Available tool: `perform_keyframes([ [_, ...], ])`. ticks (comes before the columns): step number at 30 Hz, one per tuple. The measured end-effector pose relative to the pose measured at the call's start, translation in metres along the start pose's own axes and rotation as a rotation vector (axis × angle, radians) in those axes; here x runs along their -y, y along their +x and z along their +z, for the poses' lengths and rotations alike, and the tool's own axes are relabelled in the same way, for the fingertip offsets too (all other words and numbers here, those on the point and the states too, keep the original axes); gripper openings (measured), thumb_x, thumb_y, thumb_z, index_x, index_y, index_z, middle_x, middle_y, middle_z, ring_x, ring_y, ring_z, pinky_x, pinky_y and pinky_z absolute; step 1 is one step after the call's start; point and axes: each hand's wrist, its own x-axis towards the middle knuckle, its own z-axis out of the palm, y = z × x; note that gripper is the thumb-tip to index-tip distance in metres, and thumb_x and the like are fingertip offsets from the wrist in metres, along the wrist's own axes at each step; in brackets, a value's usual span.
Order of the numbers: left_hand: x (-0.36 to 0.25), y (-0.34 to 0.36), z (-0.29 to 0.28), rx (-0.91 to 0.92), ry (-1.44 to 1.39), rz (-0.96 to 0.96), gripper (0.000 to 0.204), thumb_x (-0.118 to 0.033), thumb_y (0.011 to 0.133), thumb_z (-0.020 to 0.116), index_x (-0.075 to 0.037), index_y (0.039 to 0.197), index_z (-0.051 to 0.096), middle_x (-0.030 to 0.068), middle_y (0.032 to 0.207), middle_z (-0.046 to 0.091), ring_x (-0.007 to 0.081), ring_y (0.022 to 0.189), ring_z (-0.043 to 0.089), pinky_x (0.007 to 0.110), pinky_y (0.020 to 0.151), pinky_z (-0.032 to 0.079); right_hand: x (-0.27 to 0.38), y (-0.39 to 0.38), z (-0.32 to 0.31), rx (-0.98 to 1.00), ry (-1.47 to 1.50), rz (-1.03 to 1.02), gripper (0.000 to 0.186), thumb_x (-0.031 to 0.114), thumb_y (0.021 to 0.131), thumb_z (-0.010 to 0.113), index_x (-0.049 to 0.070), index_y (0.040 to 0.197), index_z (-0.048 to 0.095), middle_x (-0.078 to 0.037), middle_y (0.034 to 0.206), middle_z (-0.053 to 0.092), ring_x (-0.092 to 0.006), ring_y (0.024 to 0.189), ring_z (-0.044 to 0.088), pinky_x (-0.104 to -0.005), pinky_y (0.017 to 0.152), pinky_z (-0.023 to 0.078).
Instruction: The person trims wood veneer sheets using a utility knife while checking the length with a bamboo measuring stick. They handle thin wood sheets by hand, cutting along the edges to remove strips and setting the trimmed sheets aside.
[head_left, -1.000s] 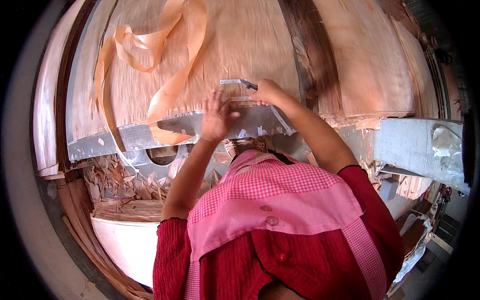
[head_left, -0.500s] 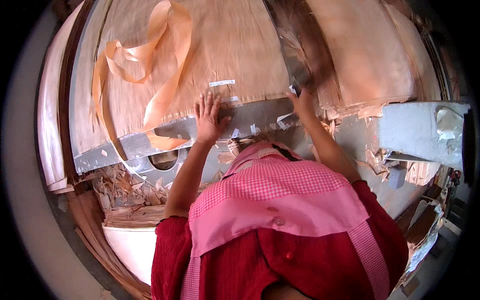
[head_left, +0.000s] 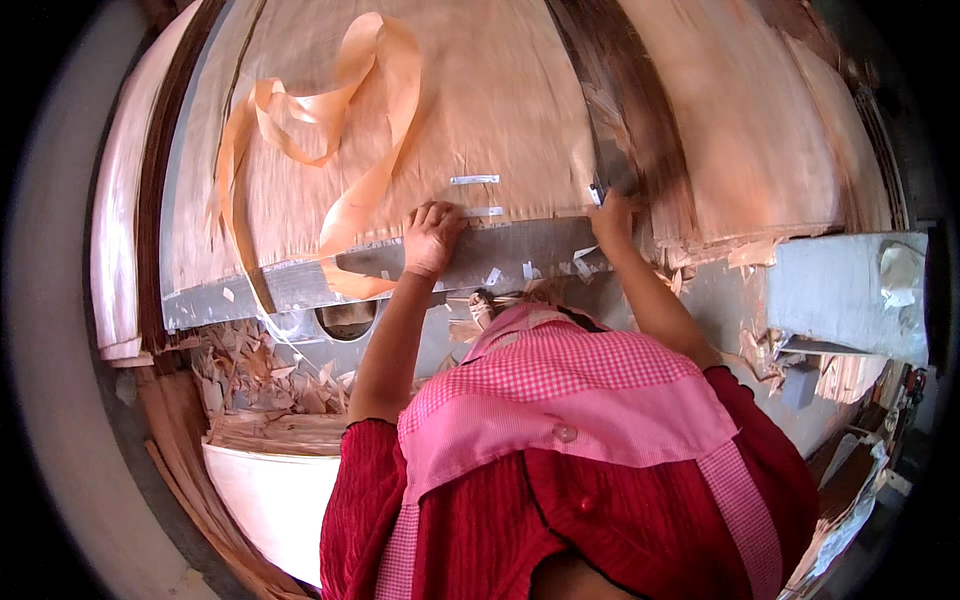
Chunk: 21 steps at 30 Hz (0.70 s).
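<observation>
My left hand [head_left: 433, 238] rests at the near edge of a wide, pale brown wood veneer sheet [head_left: 500, 120]. Its fingers are curled and bunched together, and whatever lies under them is hidden. Beside those fingertips, a short white tape strip [head_left: 483, 211] lies across the sheet's edge, with a second white strip [head_left: 474, 180] just beyond it. At the sheet's near right corner, my right hand [head_left: 613, 215] is closed around a small black-and-white tool [head_left: 597, 195]. Too little of that tool shows to name its kind.
A long, looped orange ribbon [head_left: 345, 200] lies over the sheet's left part. The grey metal table edge [head_left: 510, 245] carries scraps of white tape. More veneer [head_left: 750, 140] lies to the right, near a pale blue-grey panel [head_left: 840, 290]. Torn veneer scraps [head_left: 255, 375] are heaped at the lower left.
My left hand has gone from lying flat with fingers spread to curled fingers at the sheet's edge. My right hand stays at the corner with the small tool. The whole view has shifted slightly.
</observation>
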Motion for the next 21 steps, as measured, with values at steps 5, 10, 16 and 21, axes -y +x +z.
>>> perform_keyframes([
  [5, -0.016, -0.017, -0.010, -0.007, -0.126, -0.157, 0.010, -0.016, 0.070, 0.061, -0.009, 0.077, 0.057, 0.0071, 0.070, 0.055, 0.0253, 0.069, 0.054, 0.036, 0.063, 0.042, 0.032, 0.005, -0.014, 0.288, 0.949, 0.573, 0.021, 0.011, 0.067, 0.068, 0.002, 0.081, 0.055, -0.004, 0.059, 0.052, -0.0151, 0.047, 0.046, -0.0280, 0.047, 0.041],
  [10, -0.070, -0.022, -0.001, -0.052, -0.064, -0.119, 0.027, -0.020, 0.070, 0.061, -0.008, 0.094, 0.057, 0.0061, 0.097, 0.055, 0.0263, 0.096, 0.047, 0.040, 0.080, 0.036, 0.055, 0.017, -0.052, 0.463, 1.565, 0.596, 0.017, 0.009, 0.072, 0.066, 0.010, 0.079, 0.051, 0.001, 0.068, 0.051, -0.0050, 0.047, 0.038, -0.0194, 0.045, 0.034],
  [16, -0.084, -0.012, -0.004, -0.164, -0.133, -0.419, 0.030, -0.017, 0.071, 0.061, -0.010, 0.100, 0.056, 0.0057, 0.103, 0.054, 0.0269, 0.099, 0.046, 0.040, 0.081, 0.034, 0.064, 0.026, -0.064, 0.624, 1.920, 0.632, 0.016, 0.009, 0.076, 0.064, 0.010, 0.078, 0.049, 0.001, 0.074, 0.051, -0.0020, 0.045, 0.034, -0.0166, 0.045, 0.031],
  [21, -0.085, -0.016, 0.020, -0.094, -0.454, -0.907, 0.029, -0.024, 0.073, 0.062, -0.007, 0.096, 0.057, 0.0117, 0.096, 0.055, 0.0293, 0.080, 0.052, 0.036, 0.072, 0.040, 0.070, 0.026, -0.067, 0.637, 1.871, 0.600, 0.011, 0.010, 0.079, 0.059, 0.009, 0.079, 0.048, 0.003, 0.073, 0.048, -0.0021, 0.045, 0.032, -0.0166, 0.046, 0.031],
])
